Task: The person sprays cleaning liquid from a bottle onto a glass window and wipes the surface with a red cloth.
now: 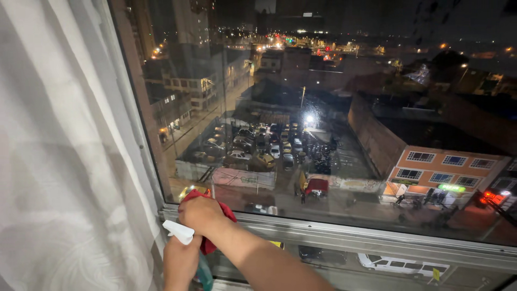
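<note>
1. Red cloth (211,242) sits bunched at the lower left corner of the window pane (323,108), pressed against the glass just above the horizontal metal frame bar (377,237).
2. The right hand (202,214) lies on top of the cloth, fingers curled down over it and gripping it, so only the cloth's upper edge and a fold below the wrist show.
3. The right forearm runs from the bottom middle of the view up and left to that hand, crossing over the frame bar.
4. The left hand (180,258) comes up from the bottom edge just beneath the right wrist, closed around a spray bottle (183,234).
5. Only the bottle's white trigger head shows clearly, pointing left; a bit of teal-coloured body shows below the hand, and the rest is hidden.
6. The bottle head is just beside the cloth, touching or almost touching it; which one I cannot tell.
7. A sheer white curtain (64,151) hangs on the left, filling that side of the view and reaching down beside the left hand.
8. Through the glass is a night street scene far below: a lot full of parked cars (258,148), an orange building (447,167) with lit windows, and a white van (401,264) seen through the lower pane.
9. Small water marks or smears dot the glass around the middle.
</note>
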